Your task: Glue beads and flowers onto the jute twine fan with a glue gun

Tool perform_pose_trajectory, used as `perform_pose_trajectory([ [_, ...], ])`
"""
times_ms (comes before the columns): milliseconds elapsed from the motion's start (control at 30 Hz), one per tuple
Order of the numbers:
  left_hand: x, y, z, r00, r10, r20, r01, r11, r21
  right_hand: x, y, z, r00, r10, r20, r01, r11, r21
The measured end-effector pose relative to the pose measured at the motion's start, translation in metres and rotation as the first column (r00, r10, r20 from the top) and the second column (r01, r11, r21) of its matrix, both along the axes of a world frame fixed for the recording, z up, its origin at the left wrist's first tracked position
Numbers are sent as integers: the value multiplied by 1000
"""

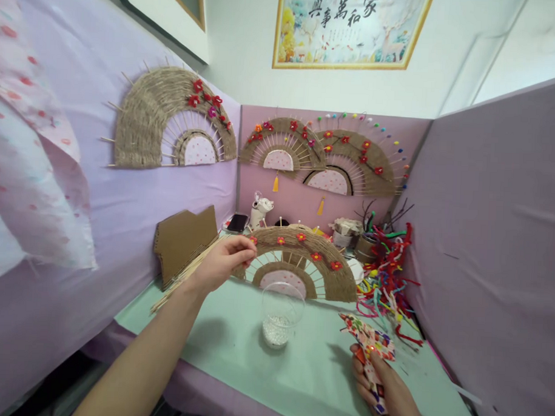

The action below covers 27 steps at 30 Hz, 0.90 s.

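A twine-woven fan (341,284) with red flowers stands on the table, leaning back against things behind it. My left hand (223,261) is at the fan's left end, in front of its upper rim. Its thumb and fingertips are pinched together, and whatever they hold is too small to make out. My right hand (383,381) grips the handle of a flower-patterned glue gun (368,332), its nozzle pointing up and left. Between the hands stands a clear plastic cup (283,302) with small white beads (275,334) in the bottom.
Colourful pipe cleaners (388,278) spill over the table's right side. Cardboard (185,241) and thin sticks (188,271) lie at the left. A white animal figurine (260,208) and a phone (237,223) are behind the fan. More fans (141,118) hang on the partitions.
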State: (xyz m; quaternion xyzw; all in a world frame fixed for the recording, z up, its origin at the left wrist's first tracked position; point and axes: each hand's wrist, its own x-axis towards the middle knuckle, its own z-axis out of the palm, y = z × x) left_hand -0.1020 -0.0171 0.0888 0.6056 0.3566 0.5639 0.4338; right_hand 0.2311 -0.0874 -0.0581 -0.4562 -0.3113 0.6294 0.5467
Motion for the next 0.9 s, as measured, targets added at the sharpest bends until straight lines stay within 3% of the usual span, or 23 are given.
perform_pose_trajectory([
  [67,-8,0,-22,974,76,212,-63,996,-71,1,1,-2,1000,8,4,-8,1000,-2],
  [167,-14,2,-51,909,168,382,-106,978,-180,3,4,-6,1000,3,-18,-3,1000,11],
  [333,-17,7,-86,821,257,509,-114,949,-295,5,7,-8,998,25,-64,-24,1000,20],
  [500,-12,8,-114,734,323,597,-139,932,-334,4,6,1,999,9,-40,-8,1000,30],
  [667,-11,8,-124,723,345,599,-159,926,-341,10,10,34,999,-11,37,6,990,141],
  [900,-14,5,-123,725,369,582,-198,921,-337,15,46,110,990,-5,143,-39,953,301],
])
